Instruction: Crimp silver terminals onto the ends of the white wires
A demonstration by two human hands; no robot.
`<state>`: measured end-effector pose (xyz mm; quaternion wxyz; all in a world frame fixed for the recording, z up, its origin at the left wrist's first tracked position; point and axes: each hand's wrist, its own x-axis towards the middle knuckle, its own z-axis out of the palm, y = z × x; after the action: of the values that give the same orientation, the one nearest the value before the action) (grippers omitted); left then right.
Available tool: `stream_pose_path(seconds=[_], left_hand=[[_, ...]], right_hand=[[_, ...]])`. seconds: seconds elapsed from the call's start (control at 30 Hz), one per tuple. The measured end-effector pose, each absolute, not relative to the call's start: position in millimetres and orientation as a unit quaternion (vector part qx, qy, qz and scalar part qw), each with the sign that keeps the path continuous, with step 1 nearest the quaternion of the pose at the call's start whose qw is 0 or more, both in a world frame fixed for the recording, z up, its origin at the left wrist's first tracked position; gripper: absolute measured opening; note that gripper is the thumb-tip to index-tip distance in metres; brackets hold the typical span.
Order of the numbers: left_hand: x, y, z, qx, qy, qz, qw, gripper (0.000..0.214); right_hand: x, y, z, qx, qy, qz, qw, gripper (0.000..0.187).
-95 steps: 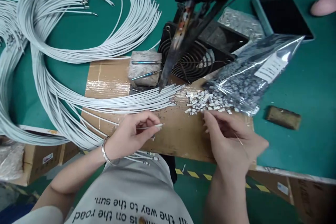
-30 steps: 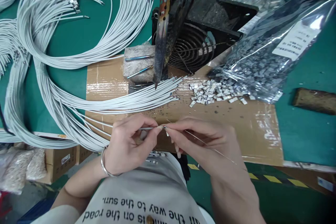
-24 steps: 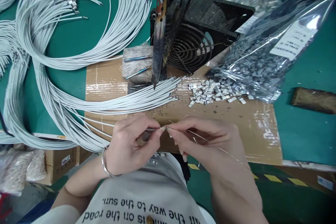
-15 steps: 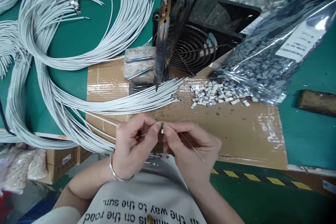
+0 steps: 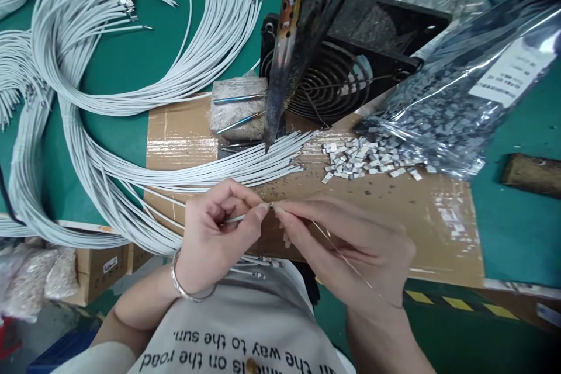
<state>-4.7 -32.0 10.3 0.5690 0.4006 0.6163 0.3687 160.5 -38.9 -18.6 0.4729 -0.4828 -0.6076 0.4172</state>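
My left hand (image 5: 214,234) pinches the end of a thin white wire (image 5: 234,218) between thumb and forefinger, over the front of a taped cardboard sheet (image 5: 394,210). My right hand (image 5: 350,242) meets it fingertip to fingertip, pressing a tiny metal terminal (image 5: 271,206) onto the wire's tip. A thin strand of solder wire (image 5: 346,260) trails back across my right hand. Just beyond my hands lies a row of white wire ends (image 5: 263,160) under the tip of a soldering iron (image 5: 280,70).
A pile of small metal terminals (image 5: 363,158) spills from a clear bag (image 5: 456,105) at right. A black fan (image 5: 337,79) sits behind the iron, beside a block holding tweezers (image 5: 236,108). White wire bundles (image 5: 109,41) loop over the green table at left. A brown block (image 5: 530,172) lies far right.
My right hand came from the terminal pile to meet my left hand at the wire tip. Over the last second both hands have stayed together, shifting only slightly.
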Motion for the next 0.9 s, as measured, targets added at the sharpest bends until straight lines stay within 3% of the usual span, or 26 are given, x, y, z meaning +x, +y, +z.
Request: stream_pose_path(seconds=[0.37,0.9], left_hand=[[-7.4,-28.9,6.0,0.4,0.593,0.384,0.583,0.013],[-10.3,-24.4,8.2,0.428,0.615,0.361,0.555,0.013]], right_hand=[[156.8,-40.3,-19.0,-0.572,-0.401,0.504,0.508,0.015],[150.2,-40.5,-21.5,-0.546,-0.354,0.546,0.528,0.009]])
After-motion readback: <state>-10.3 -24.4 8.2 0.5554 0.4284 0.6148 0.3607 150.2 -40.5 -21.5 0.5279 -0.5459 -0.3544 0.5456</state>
